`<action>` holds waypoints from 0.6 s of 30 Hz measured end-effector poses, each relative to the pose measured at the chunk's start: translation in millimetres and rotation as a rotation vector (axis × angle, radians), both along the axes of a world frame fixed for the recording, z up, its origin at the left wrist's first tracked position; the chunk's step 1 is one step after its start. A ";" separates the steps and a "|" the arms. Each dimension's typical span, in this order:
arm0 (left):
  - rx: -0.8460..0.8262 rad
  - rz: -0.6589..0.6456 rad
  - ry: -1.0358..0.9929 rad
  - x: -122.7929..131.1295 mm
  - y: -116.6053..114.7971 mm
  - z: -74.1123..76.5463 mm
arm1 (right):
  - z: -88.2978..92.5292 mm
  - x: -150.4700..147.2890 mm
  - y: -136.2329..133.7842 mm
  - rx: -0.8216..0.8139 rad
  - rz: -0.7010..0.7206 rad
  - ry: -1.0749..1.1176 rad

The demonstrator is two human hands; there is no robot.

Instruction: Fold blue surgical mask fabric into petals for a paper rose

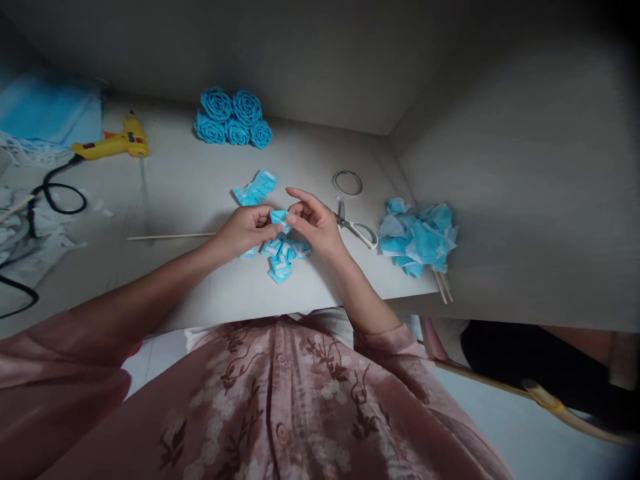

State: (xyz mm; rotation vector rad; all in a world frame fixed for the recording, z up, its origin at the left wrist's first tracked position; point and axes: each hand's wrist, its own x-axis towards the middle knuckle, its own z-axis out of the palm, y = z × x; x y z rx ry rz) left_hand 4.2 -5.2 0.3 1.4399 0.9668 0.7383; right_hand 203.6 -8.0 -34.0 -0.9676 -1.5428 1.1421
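My left hand (245,228) and my right hand (314,220) meet over the white table (175,193), both pinching one small blue fabric piece (280,217) between fingertips. The right index finger sticks out above it. Under the hands lies a little pile of cut blue pieces (281,257). A second small stack of blue pieces (256,188) lies just beyond the hands. A thin wooden stick (170,236) lies left of my left hand.
Several finished blue fabric roses (233,117) sit at the back. A yellow glue gun (113,142) with black cord lies far left. White-handled scissors (356,228), a tape ring (348,182) and a heap of blue scraps (417,237) on sticks lie right. Walls enclose the corner.
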 end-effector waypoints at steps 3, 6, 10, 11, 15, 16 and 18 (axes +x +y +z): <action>0.005 0.041 -0.002 -0.1 -0.8 2.6 | -6.3 -1.5 2.4 0.010 0.011 -0.017; -0.023 0.100 -0.028 0.0 -0.5 1.7 | -11.5 -4.4 2.7 0.018 -0.001 -0.027; -0.047 0.139 -0.034 0.0 0.8 -4.3 | -12.7 -8.5 -0.8 0.024 0.027 -0.069; -0.050 0.150 -0.043 -0.1 1.1 -5.5 | -11.5 -7.4 -0.9 0.034 0.017 -0.071; -0.075 0.186 -0.095 -0.6 2.8 -6.9 | -1.6 19.2 11.1 0.089 -0.158 -0.072; -0.084 0.197 -0.102 -0.5 3.2 -6.6 | 1.5 31.6 16.9 0.104 -0.224 -0.092; -0.096 0.209 -0.110 0.2 3.8 -5.9 | 6.8 59.4 28.5 0.137 -0.329 -0.155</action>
